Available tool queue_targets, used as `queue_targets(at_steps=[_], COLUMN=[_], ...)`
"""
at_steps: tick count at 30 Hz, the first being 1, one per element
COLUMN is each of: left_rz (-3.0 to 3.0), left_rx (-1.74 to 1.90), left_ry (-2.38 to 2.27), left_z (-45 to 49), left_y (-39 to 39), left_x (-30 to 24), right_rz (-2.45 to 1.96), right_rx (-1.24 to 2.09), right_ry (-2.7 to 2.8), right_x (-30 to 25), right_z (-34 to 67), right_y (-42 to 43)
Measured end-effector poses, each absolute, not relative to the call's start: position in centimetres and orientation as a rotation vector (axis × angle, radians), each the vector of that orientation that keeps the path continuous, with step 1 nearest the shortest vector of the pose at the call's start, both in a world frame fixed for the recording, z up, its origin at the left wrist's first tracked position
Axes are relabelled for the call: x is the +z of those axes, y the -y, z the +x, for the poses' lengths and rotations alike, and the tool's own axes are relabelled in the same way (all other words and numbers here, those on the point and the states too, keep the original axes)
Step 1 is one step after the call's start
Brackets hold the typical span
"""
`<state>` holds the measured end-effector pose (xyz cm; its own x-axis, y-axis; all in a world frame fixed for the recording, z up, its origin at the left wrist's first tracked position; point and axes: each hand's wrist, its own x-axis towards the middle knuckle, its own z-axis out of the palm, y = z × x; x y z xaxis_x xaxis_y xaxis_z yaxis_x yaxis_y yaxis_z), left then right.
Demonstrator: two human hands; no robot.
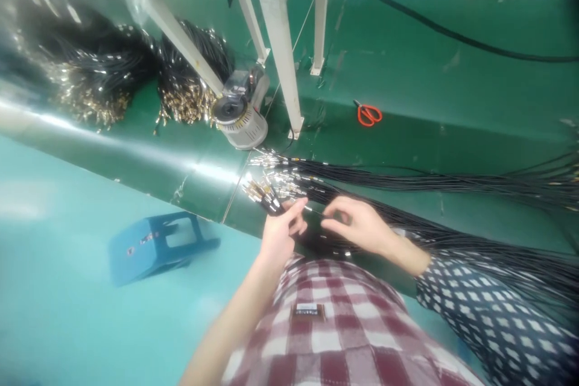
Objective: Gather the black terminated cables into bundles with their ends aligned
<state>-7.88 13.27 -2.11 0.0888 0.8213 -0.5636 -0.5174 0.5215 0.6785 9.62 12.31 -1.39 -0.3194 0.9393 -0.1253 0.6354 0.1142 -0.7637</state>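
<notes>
My left hand [283, 230] is closed around a bundle of black cables whose metal connector ends [261, 192] stick out past the fingers to the upper left. A little to the right, my right hand [357, 223] has thumb and fingers pinched on one thin black cable, with its silvery tip [309, 209] by my left fingertips. Just beyond both hands lie more cable ends with shiny connectors [289, 181]. From there, long black cables [407, 182] run off to the right across the green work surface [335, 157]. Some cables pass under my right forearm.
Orange-handled scissors [370, 114] lie farther back. A round grey-white device [242, 123] stands by the white frame legs [289, 72]. Heaped cable bundles [190, 90] fill the back left. A blue stool [154, 247] sits on the floor at left. A thick dark cable [434, 27] hangs at upper right.
</notes>
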Motion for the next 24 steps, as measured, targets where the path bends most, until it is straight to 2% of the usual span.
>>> queue_targets(at_steps=[5,10,14,20,24], left_rz=[0.354,0.265,0.244,0.290,0.332], left_rx=[1.011,1.030,1.016,1.040,0.993], left_ry=[-1.051,-1.066,-1.046,-1.043,-1.061], left_z=[-8.3,-8.7,-8.7,-8.5,-8.5], left_y=[-13.2,-13.0,-13.0,-13.0,-12.8], left_x=[-2.2,-2.8,-3.0,-2.0,-2.2], right_rz=[-1.356,-1.425,-1.612,-1.421,-1.319], right_rx=[0.863,0.633,0.532,0.804,0.883], right_ry=[2.132,2.409,2.329,2.177,2.200], right_x=[-1.8,-5.8,-6.3,-4.4,-3.7], right_z=[7.2,16.0,19.0,8.7,6.6], right_y=[-13.1,-8.0,-6.4,-10.1,-11.7])
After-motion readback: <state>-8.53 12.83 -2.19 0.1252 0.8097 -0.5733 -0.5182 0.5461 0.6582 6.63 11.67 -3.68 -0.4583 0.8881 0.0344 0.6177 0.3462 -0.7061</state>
